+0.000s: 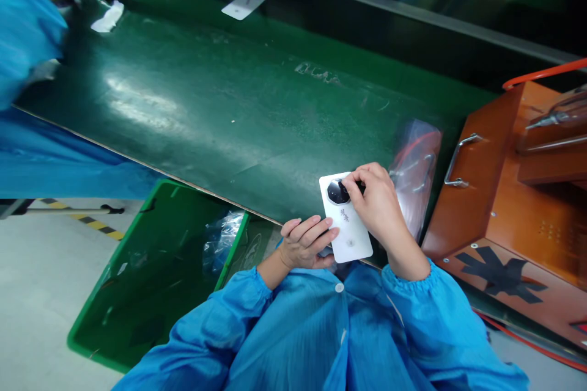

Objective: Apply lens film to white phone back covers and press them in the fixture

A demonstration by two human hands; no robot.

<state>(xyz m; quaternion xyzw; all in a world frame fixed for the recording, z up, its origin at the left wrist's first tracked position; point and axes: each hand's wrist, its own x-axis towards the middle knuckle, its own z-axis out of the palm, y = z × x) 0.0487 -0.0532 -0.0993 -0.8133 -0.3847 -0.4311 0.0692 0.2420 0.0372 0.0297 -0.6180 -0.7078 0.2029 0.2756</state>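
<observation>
Panel (349, 244), white, rectangular, likely light, stiff, slippery, is being held at the green counter (206, 116), left hand (305, 243) gripping its left edge, probably safest; right hand (376, 203) is touching its dark disc (337, 192), grip unclear

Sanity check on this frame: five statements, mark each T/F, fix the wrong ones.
1. The left hand holds the white panel at its edge. True.
2. Both hands are at the panel's plain end. False: the right hand is at the end with the dark camera patch.
3. Crumpled clear plastic shows inside the green bin. True.
4. The orange cabinet stands on the person's left. False: it is on the right.
5. Two similar white panels lie farther off, toward the picture's upper left. True.
</observation>
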